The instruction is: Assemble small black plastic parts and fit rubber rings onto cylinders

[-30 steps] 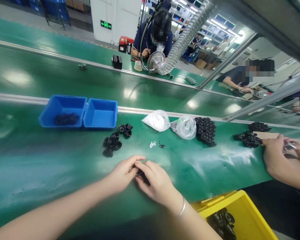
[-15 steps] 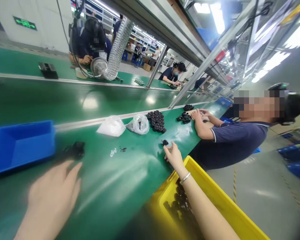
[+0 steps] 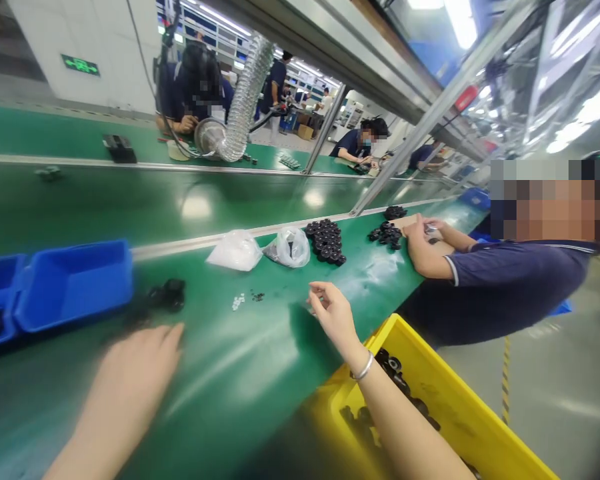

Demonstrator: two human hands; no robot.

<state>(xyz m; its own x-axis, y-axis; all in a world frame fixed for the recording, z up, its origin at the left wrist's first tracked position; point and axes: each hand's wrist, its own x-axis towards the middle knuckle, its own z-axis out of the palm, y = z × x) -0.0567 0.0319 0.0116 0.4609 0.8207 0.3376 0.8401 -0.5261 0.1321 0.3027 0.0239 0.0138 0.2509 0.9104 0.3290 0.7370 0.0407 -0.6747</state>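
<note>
My left hand [image 3: 137, 373], smeared by motion, is low over the green bench at the left. Just beyond its fingers lie dark parts, of which a black molded part [image 3: 173, 294] shows best; I cannot tell whether the hand touches any. My right hand [image 3: 334, 319], with a silver bangle at the wrist, hovers above the bench with its fingers curled towards the thumb. Whatever it may hold is hidden. Left of it are small white pieces [image 3: 239, 302] and tiny black pieces [image 3: 257, 296].
Blue bins [image 3: 75, 283] stand at the left. Along the rail are a white plastic bag [image 3: 236, 251], an open clear bag [image 3: 289, 247] and clustered black round parts [image 3: 326, 241]. A yellow crate [image 3: 445, 380] holds black parts. A co-worker [image 3: 510, 287] works at the right.
My right hand has moved left and its fingers have curled in. The small black part by its fingertips is out of sight. My left hand has shifted a little right; the view has turned left.
</note>
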